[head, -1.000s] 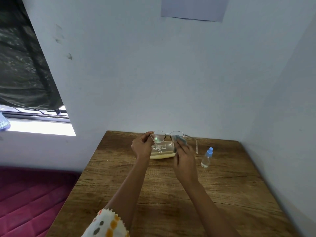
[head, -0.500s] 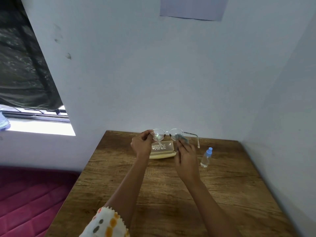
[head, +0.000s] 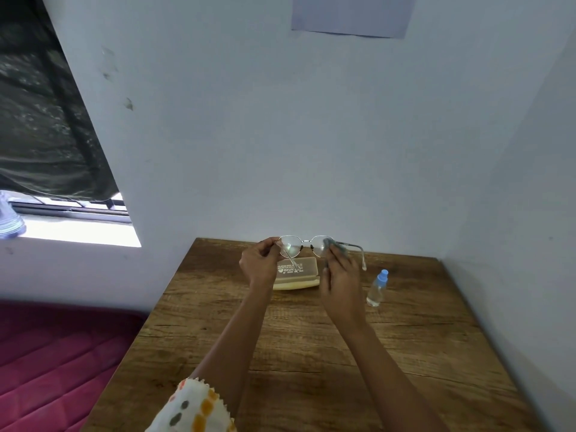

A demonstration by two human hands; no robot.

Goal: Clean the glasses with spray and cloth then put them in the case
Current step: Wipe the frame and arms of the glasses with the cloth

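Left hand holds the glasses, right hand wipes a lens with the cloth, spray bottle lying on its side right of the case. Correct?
Not quite: in the head view the spray bottle stands upright, cap on top. The rest holds: left hand holds the glasses, right hand wipes with the cloth, right of the case.

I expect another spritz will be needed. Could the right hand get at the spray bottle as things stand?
Probably yes. The spray bottle stands upright on the table just right of the right hand, with nothing between. But that hand is pinching the cloth against the glasses, so it must let go first.
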